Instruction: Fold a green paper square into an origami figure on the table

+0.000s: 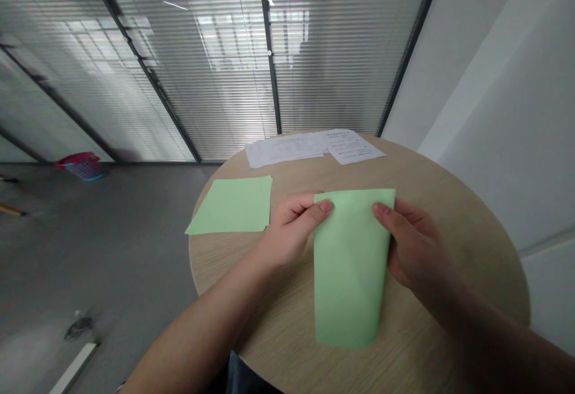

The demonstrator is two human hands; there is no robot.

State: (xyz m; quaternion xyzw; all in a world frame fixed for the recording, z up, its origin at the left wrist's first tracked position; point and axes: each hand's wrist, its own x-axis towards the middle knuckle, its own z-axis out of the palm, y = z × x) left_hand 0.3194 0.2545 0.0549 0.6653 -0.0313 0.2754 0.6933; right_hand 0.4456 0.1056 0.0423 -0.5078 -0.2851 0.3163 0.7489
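Observation:
A light green sheet of paper (350,268) is held up over the round wooden table (449,202), curved over toward me. My left hand (291,226) pinches its upper left edge, thumb on top. My right hand (411,244) grips its upper right edge, thumb on the paper. Both hands are closed on the sheet.
A small stack of green sheets (233,205) lies flat at the table's left. White printed papers (309,145) lie at the far edge. Glass walls with blinds stand behind. A red and blue basket (83,165) sits on the grey floor to the left.

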